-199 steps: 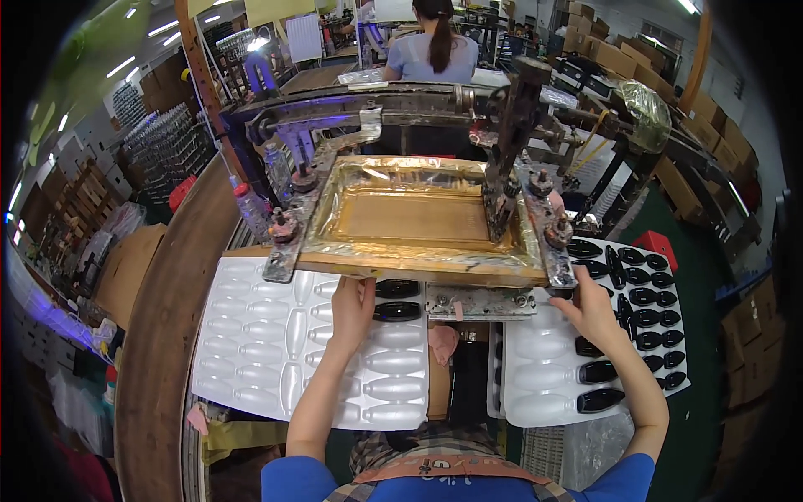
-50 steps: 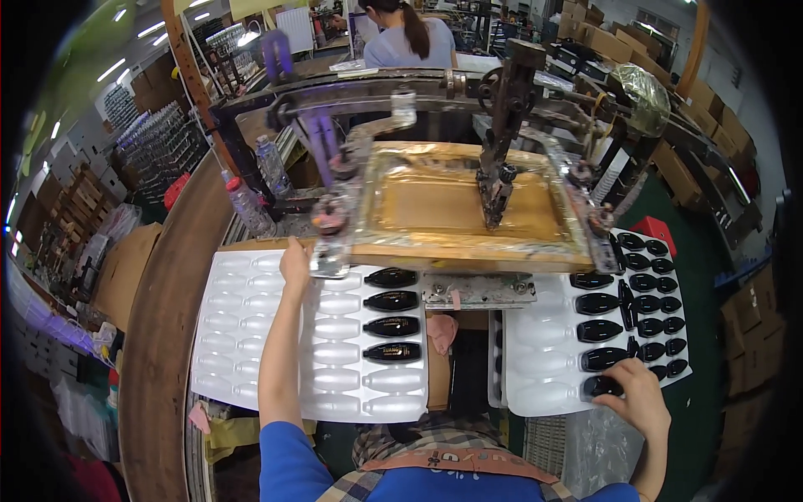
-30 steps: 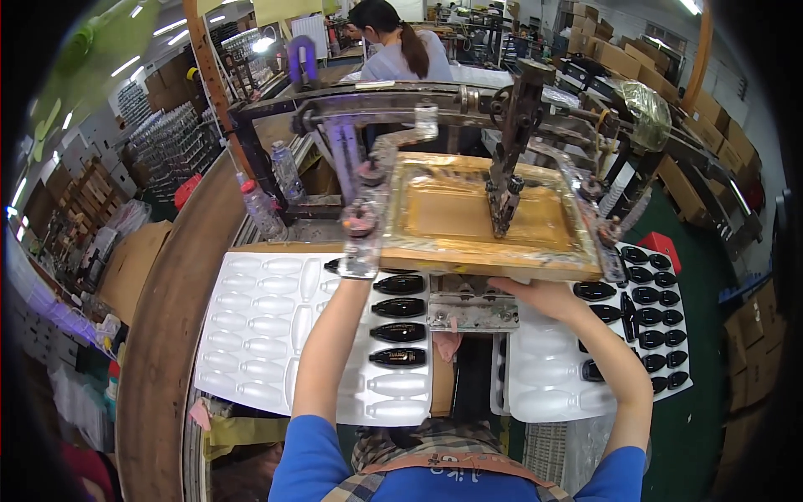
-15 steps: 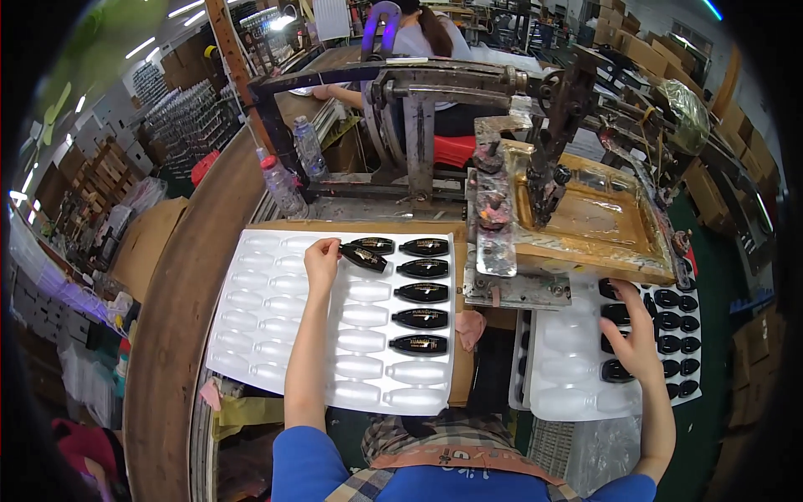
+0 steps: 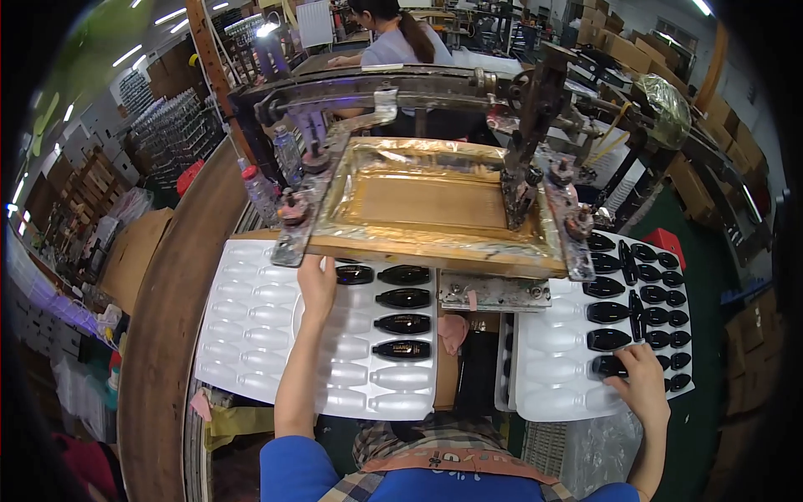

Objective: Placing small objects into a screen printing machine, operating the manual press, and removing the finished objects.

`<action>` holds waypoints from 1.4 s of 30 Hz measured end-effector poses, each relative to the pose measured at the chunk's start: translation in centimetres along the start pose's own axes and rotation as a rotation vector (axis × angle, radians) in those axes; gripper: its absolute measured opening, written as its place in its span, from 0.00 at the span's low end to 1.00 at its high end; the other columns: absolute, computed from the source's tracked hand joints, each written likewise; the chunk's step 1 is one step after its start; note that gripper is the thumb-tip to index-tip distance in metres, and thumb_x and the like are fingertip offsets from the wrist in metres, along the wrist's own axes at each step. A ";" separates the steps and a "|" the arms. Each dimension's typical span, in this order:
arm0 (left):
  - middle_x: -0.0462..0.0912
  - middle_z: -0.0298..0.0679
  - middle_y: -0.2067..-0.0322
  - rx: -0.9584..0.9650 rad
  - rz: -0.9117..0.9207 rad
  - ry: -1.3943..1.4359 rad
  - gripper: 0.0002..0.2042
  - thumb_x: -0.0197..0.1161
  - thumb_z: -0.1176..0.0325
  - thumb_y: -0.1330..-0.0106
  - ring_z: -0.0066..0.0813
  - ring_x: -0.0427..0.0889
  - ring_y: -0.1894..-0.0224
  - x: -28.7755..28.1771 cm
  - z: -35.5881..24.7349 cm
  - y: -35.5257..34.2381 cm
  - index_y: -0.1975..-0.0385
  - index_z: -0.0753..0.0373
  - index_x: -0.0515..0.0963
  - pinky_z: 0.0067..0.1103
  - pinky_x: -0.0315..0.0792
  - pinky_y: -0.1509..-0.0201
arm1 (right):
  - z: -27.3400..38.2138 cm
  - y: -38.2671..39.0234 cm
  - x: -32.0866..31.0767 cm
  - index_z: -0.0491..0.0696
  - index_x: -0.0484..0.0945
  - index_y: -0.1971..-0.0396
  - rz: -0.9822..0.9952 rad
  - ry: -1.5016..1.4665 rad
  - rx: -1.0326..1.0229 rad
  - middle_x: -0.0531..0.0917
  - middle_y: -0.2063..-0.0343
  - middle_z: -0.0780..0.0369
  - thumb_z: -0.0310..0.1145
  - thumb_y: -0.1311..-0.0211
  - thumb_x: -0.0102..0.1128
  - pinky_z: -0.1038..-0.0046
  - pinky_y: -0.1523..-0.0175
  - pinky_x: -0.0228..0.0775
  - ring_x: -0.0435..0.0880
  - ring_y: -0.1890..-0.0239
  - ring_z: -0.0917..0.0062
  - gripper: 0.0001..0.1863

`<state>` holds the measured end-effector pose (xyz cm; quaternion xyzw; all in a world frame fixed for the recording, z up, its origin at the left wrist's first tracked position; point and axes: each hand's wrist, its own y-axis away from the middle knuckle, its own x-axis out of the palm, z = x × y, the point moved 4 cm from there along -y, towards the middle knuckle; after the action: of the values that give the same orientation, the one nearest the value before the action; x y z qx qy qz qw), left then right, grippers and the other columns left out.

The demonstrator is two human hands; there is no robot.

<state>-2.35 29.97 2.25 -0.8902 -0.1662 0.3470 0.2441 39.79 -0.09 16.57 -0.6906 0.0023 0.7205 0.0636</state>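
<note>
My left hand [image 5: 316, 289] is over the white moulded tray on the left [image 5: 251, 326], its fingertips hidden under the screen frame's front edge. Beside it, a glossy black bottle-shaped piece [image 5: 355, 274] lies in a tray slot; I cannot tell whether the fingers touch it. Several similar pieces with gold print [image 5: 401, 324] fill a column to its right. My right hand [image 5: 644, 383] is closed, thumb and fingers gripping the end of a black bottle-shaped piece [image 5: 609, 366] at the right-hand white tray [image 5: 552, 368]. More black pieces [image 5: 608, 313] lie above it there.
A wooden screen frame [image 5: 435, 247] with gold ink hangs from a metal carriage over the left tray's far part. Below it sits a metal fixture [image 5: 493, 291] between the trays. A pink cloth [image 5: 452, 333] hangs nearby. Another person [image 5: 406, 42] sits beyond the machine.
The screen frame has slid left, from above the right tray to above the fixture and left tray. The piece my left hand held lies in a slot. My right hand has moved nearer me.
</note>
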 end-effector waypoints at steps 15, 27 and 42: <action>0.80 0.35 0.68 -0.017 0.522 1.154 0.09 0.57 0.71 0.43 0.24 0.76 0.66 5.7 -11.5 -5.1 0.65 0.66 0.76 0.18 0.68 0.64 | 3.0 -15.1 6.2 0.44 0.68 0.53 -0.101 -0.696 -0.193 0.71 0.52 0.57 0.33 0.48 0.57 0.71 0.52 0.64 0.72 0.55 0.68 0.21; 0.76 0.36 0.69 -0.354 0.016 0.846 0.08 0.55 0.75 0.40 0.18 0.75 0.67 -3.5 3.4 1.8 0.61 0.68 0.70 0.14 0.73 0.64 | 3.1 -14.6 3.8 0.42 0.71 0.59 -0.293 0.012 -0.320 0.77 0.68 0.57 0.48 0.48 0.57 0.68 0.54 0.64 0.75 0.63 0.64 0.25; 0.75 0.46 0.62 -0.161 0.050 0.063 0.10 0.56 0.74 0.45 0.38 0.73 0.58 -3.7 4.9 6.9 0.63 0.67 0.72 0.26 0.66 0.53 | 3.5 -14.7 5.0 0.44 0.72 0.56 -0.172 -0.499 -0.144 0.76 0.59 0.56 0.41 0.45 0.55 0.70 0.50 0.63 0.73 0.56 0.62 0.20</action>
<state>-7.58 24.11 -2.70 -0.9212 -0.1637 0.3104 0.1681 37.47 15.30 13.03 -0.4921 -0.1233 0.8586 0.0740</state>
